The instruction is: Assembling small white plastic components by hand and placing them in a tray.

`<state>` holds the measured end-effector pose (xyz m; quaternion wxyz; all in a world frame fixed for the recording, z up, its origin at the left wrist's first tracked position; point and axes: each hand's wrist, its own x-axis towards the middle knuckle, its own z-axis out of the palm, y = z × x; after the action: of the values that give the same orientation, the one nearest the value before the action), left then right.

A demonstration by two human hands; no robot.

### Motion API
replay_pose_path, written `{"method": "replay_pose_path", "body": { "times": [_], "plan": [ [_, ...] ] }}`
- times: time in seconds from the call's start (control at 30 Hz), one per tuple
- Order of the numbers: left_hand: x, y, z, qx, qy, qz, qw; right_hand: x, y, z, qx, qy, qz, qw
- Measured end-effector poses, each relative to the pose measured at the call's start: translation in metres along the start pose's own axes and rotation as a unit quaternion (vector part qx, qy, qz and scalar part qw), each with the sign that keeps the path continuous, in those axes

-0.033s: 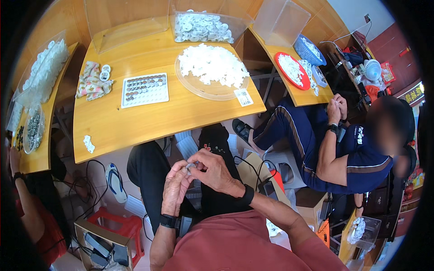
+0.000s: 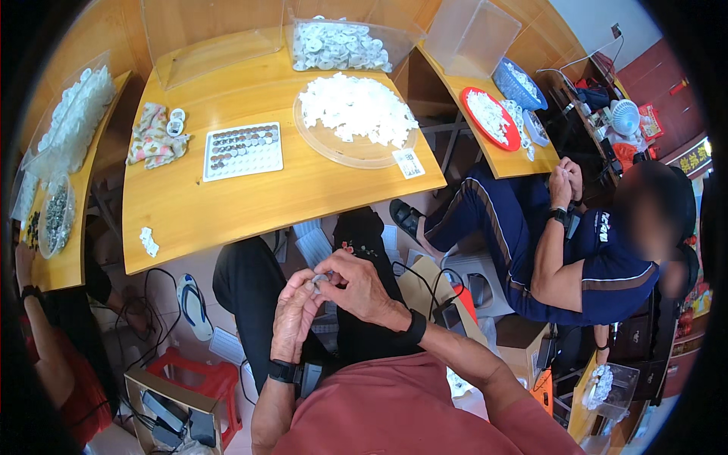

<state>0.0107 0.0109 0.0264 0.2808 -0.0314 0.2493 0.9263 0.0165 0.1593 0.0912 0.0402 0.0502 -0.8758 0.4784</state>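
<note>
Wooden desk [image 2: 227, 201] with a clear plate [image 2: 356, 152] of white pieces, a grid tray [image 2: 243, 150], a patterned cloth [image 2: 154, 136].

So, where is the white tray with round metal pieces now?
In the head view, the white tray lies on the wooden table, left of the clear plate, right of the folded cloth.

A small white piece [image 2: 318, 280], seemingly flat and rounded, sits pinched between the fingertips of the left hand [image 2: 292, 315] and the right hand [image 2: 360, 288]. It is held low in the near middle of the scene, above the lap, well short of the tabletop. Fingers hide most of it, so its exact shape cannot be told.
</note>
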Motion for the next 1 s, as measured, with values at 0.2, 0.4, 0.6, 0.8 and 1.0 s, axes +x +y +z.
{"method": "replay_pose_path", "body": {
  "times": [0.2, 0.4, 0.6, 0.8, 1.0],
  "plan": [
    [0.006, 0.002, 0.009, 0.029, 0.020, -0.001, 0.999, 0.004, -0.002, -0.003, -0.030, 0.011, -0.010, 0.999],
    [0.008, -0.002, -0.001, 0.014, 0.008, -0.014, 1.000, 0.000, -0.007, 0.002, -0.092, 0.027, 0.011, 0.995],
    [0.008, -0.002, 0.003, 0.006, 0.025, -0.005, 1.000, 0.002, 0.000, 0.000, -0.065, 0.023, -0.017, 0.997],
    [0.009, -0.003, -0.006, -0.010, 0.015, 0.001, 1.000, 0.005, 0.010, -0.001, 0.041, -0.001, 0.024, 0.999],
    [0.009, -0.002, 0.000, 0.018, 0.034, -0.009, 0.999, 0.002, 0.032, 0.012, 0.166, 0.011, 0.125, 0.978]
  ]
}}
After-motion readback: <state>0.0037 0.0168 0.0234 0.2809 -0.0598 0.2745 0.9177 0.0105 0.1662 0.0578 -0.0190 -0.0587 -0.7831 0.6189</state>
